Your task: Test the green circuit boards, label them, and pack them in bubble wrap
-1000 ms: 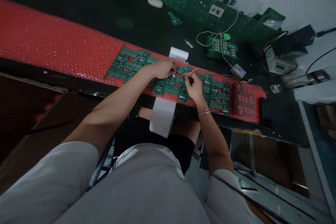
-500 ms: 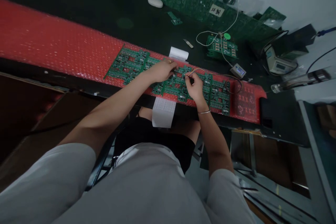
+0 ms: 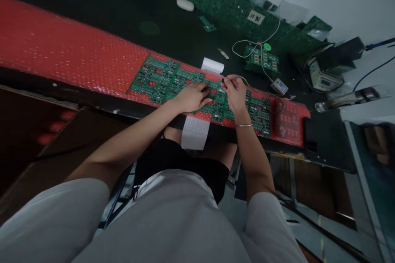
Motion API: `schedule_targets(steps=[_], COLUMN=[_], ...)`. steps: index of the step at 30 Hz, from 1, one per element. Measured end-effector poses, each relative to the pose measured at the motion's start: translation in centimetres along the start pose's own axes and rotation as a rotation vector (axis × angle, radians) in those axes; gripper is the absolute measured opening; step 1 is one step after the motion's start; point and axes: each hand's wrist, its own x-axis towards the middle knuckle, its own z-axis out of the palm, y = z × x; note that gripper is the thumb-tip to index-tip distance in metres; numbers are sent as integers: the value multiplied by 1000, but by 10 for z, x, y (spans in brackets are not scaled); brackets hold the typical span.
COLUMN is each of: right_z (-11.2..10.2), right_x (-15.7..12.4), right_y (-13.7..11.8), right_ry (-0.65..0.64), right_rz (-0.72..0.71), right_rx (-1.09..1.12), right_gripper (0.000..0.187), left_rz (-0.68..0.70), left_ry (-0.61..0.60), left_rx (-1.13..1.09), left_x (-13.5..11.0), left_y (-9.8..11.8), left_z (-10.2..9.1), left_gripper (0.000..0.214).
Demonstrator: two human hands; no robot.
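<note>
One red bubble-wrap sheet (image 3: 77, 45) is lying under a row of green circuit boards (image 3: 176, 86), presumably cushioning them; remotely, I am watching the left hand (image 3: 194, 96) resting spread on them, perhaps for steadiness, the right hand (image 3: 236, 94) pinching a black connector (image 3: 222, 81).

Dark bench top (image 3: 108, 20), red bubble wrap (image 3: 77, 53) along near edge, stacked green circuit boards (image 3: 262, 61), white oval object (image 3: 185, 5) (identity unclear), small box with lit screen (image 3: 279, 86).

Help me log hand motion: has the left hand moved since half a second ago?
Yes. The left hand has moved toward the near edge of the dark bench, farther from the white oval object.
</note>
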Motion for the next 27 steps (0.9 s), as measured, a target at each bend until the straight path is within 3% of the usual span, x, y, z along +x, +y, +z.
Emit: schedule_targets(steps=[3,10,16,22,27], right_z=[17,62,82,84,87], right_x=[17,46,58,57,54], right_y=[2,15,10,3,2], right_ry=[-67,-240,-312,-403,-421], right_rz=[43,10,-262,-275,-310], right_rx=[-20,-199,-668,-889,-969], right_gripper=[42,25,16,17,18], left_rz=[-45,-328,-356,-364,-274], left_ry=[42,60,79,108,226], left_rx=[9,41,20,13,-11], left_x=[-19,-71,-77,-74,-82], left_y=[-7,-25,-25,-22,-7], left_z=[-8,-12,-11,-11,-17], left_gripper=[65,78,76,76,65])
